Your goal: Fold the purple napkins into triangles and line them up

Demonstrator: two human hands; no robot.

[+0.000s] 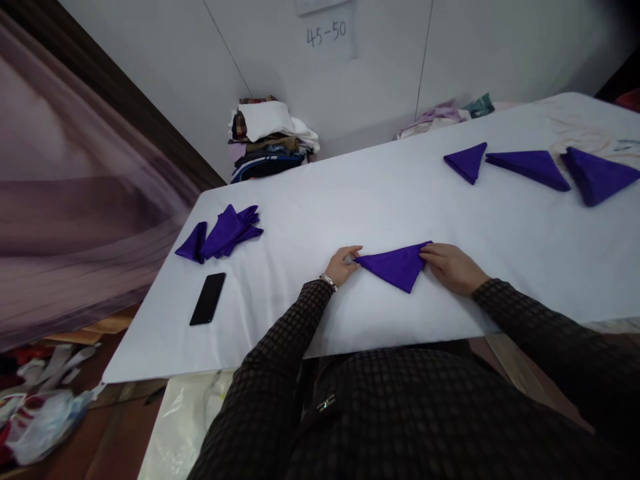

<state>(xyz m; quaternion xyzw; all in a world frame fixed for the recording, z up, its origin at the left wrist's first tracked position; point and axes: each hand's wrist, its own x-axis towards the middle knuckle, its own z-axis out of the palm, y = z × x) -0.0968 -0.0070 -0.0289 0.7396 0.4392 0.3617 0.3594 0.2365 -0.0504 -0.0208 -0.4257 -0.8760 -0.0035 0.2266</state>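
Note:
A purple cloth napkin point(395, 267), folded into a triangle, lies on the white-covered table point(350, 200) in front of me. My left hand point(343, 265), with a bracelet at the wrist, pinches the napkin's left corner between thumb and fingers. On the opposite side, my right hand point(453, 267) has its fingers on the upper right corner, its thumb mostly hidden. Further left rests a loose bunch of purple cloths point(227, 231) beside a small folded purple one point(193, 244).
A black phone point(207, 299) lies on the left of the table. Three folded purple cloths point(530, 168) form a row at the back right. Stacked clothes point(270, 143) stand behind the table by the wall. A sheer curtain point(95, 187) hangs at left.

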